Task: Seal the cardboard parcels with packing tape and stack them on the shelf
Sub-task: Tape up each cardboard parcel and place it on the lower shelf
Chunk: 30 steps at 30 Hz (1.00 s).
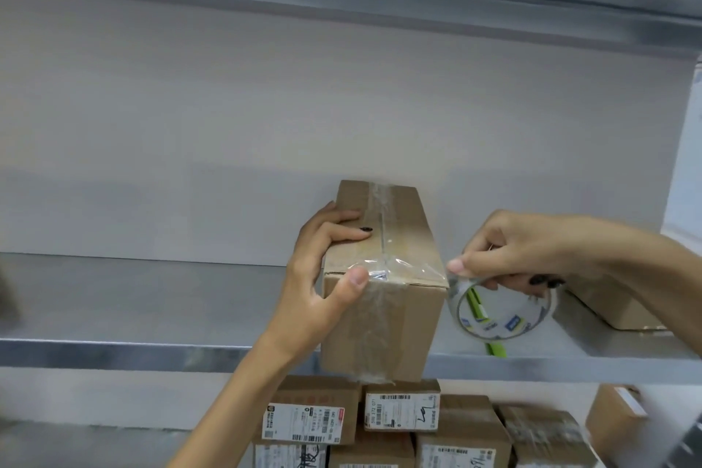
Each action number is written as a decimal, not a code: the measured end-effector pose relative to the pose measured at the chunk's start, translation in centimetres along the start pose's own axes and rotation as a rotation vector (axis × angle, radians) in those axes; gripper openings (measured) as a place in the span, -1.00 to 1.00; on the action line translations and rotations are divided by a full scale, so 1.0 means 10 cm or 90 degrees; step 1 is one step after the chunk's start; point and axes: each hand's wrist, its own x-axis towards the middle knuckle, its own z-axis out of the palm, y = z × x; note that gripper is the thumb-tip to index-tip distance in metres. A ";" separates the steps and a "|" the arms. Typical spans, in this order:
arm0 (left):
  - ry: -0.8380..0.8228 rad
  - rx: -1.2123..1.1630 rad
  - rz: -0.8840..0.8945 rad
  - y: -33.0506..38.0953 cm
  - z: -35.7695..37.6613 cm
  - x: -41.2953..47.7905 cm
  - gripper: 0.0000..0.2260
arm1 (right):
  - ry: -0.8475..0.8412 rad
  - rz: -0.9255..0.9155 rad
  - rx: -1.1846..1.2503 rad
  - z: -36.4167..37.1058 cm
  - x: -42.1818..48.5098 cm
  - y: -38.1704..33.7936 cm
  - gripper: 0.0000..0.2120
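I see a grey metal shelf (152, 300) spanning the whole view, with a pale back wall behind it and another metal shelf edge overhead. A brown cardboard parcel (383, 315) sits on the shelf, its near end jutting past the front lip toward me. Clear tape runs along its top seam and down the front face, wrinkled and shiny at the top front edge.

Below the shelf lies a stack of sealed parcels (383, 426), several bearing white printed labels with barcodes; the writing is too small for me to read. Their lower rows are cut off by the bottom of the view. Another box (623, 312) rests on the shelf to the right, mostly hidden behind my right forearm.

My left hand (323, 270) clamps the parcel's left side, fingers over the top, thumb pressing the tape at the front edge. My right hand (509, 251) is closed on a roll of clear packing tape (501, 312), held just beside the parcel's right front corner, a strip of tape stretching from roll to box. A green object (494, 348) shows through and below the roll; I cannot tell what it is.
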 end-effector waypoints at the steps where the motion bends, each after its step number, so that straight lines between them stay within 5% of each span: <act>1: -0.015 -0.001 -0.010 0.02 0.00 0.00 -0.63 | -0.018 -0.004 0.029 0.02 0.01 0.02 -0.56; 9: -0.225 0.160 -0.091 0.28 -0.33 0.10 -0.53 | -0.012 -0.020 0.121 0.13 0.04 0.07 -0.60; 12: -0.158 0.158 -0.101 0.27 -0.22 0.03 -0.44 | 0.053 -0.016 0.085 0.14 -0.02 0.03 -0.60; 18: 0.074 -0.141 -0.167 0.12 0.17 -0.27 -0.40 | 0.097 -0.091 0.129 -0.07 -0.26 -0.25 -0.38; 21: 0.119 -0.154 -0.221 0.01 0.35 -0.48 -0.41 | 0.153 -0.127 0.088 -0.16 -0.31 -0.40 -0.48; 25: 0.112 0.018 -0.180 -0.02 0.26 -0.61 -0.55 | 0.181 -0.155 0.128 -0.02 -0.10 -0.50 -0.50; 30: -0.078 0.047 -0.099 0.08 0.03 -0.32 -0.33 | 0.133 -0.138 0.196 0.16 0.13 -0.64 -0.40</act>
